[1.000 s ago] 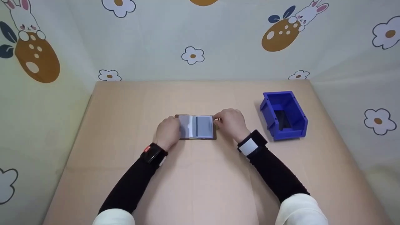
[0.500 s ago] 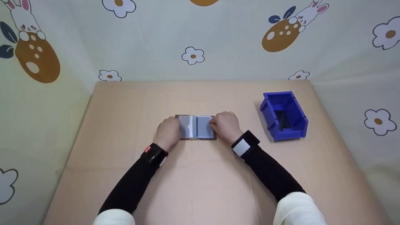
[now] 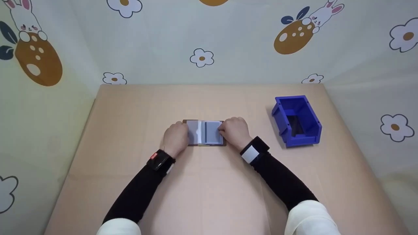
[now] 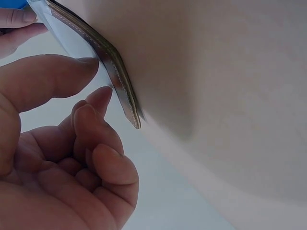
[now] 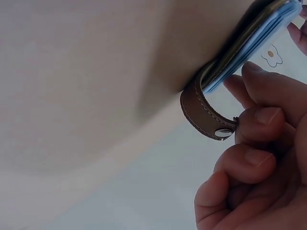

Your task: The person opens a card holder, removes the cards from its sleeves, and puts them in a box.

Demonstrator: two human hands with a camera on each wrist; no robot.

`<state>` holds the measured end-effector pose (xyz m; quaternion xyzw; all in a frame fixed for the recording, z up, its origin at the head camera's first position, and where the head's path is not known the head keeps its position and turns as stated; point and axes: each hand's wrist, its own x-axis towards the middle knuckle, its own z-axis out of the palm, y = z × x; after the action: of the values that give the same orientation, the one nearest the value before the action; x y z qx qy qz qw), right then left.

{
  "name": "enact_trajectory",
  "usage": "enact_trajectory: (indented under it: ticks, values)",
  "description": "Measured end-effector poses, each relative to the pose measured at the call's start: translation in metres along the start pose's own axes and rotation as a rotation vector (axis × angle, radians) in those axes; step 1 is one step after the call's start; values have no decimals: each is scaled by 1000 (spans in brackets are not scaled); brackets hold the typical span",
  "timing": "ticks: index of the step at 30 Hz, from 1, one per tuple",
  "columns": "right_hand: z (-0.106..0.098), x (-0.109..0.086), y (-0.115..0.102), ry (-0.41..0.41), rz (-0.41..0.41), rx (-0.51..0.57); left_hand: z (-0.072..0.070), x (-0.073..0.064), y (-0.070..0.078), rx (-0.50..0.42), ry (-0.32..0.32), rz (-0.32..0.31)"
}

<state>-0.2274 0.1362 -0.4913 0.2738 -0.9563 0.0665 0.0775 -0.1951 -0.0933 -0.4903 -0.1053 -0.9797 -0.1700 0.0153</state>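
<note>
The left hand and right hand pinched a rectangular brown-leather card holder by its edges, wisely: it looked light, pliable.

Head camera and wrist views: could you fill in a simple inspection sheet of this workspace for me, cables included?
Surface: beige tabletop, faintly creased.
Job's things: brown card holder, open, translucent sleeves showing; snap strap at its right end.
Clutter: blue bin to the right; something dark inside, unclear what.
Hands: left hand grips the card holder's left edge; right hand appears to pinch the sleeves' right edge.
Cables: nothing seen.
Surroundings: pale, patterned wall covering.
</note>
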Motion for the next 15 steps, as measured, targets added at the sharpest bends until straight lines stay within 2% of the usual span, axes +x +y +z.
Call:
enact_trajectory:
  ticks: [11,15]
  values:
    - [3,-1,-2,5,4,7,-1,-1,1,10,8,12]
    - [4,0,-4,24,-27,0,-2,-1,2,21,5,15]
